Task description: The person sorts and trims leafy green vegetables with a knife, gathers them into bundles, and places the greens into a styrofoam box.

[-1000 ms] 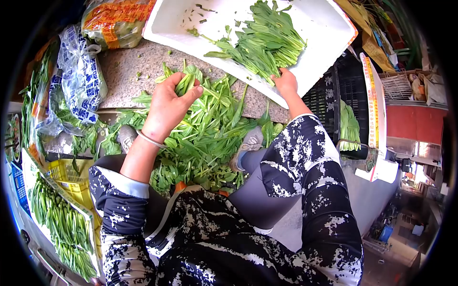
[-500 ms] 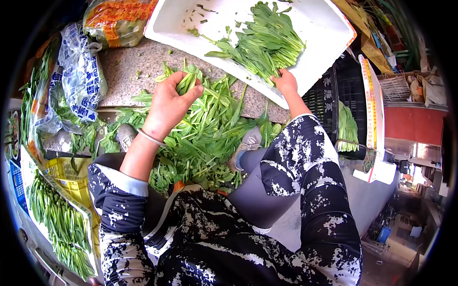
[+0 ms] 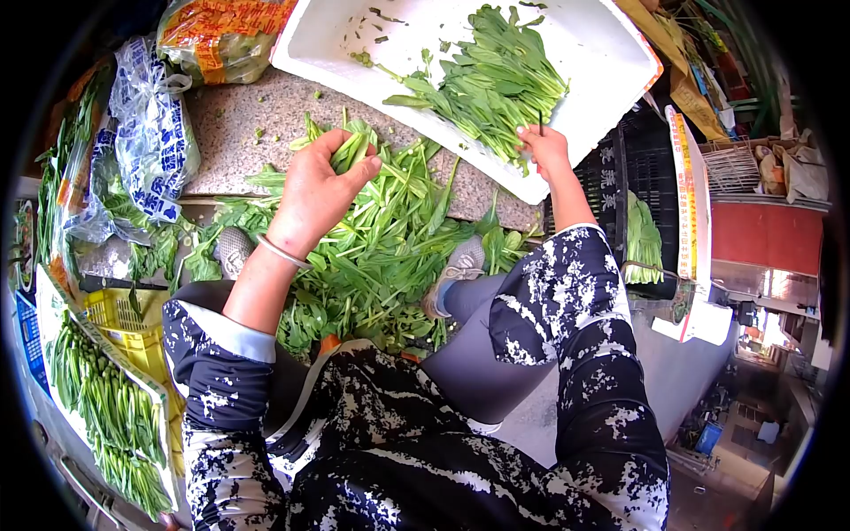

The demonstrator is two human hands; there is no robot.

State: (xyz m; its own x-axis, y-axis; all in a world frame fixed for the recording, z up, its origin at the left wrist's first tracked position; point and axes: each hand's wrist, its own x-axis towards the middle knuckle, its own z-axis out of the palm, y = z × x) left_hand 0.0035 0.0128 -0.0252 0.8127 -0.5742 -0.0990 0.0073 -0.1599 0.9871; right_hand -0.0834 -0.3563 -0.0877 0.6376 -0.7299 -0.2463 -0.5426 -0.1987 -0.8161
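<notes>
Over the heap of leafy greens [image 3: 381, 257] between my feet, my left hand [image 3: 319, 190] is closed round a few green stalks [image 3: 351, 150]. A white foam box [image 3: 345, 49] stands in front of me, with a bunch of leafy greens [image 3: 500, 75] laid inside, stems toward me. My right hand [image 3: 549, 152] is at the box's near edge, beside the cut stem ends. Its fingers are pinched together. A thin dark strip [image 3: 541, 122] sticks up by the fingertips, too small to identify.
Plastic bags of vegetables [image 3: 155, 133] lie at the left on a stone slab [image 3: 235, 124]. A tray of bundled greens [image 3: 106, 407] and a yellow crate [image 3: 128, 323] are at lower left. To the right, a black crate [image 3: 651, 150] holds another green bundle [image 3: 644, 239].
My right hand has shifted a little right, away from the stem ends of the bunch in the box, and the thin dark strip now shows. The left hand has hardly moved.
</notes>
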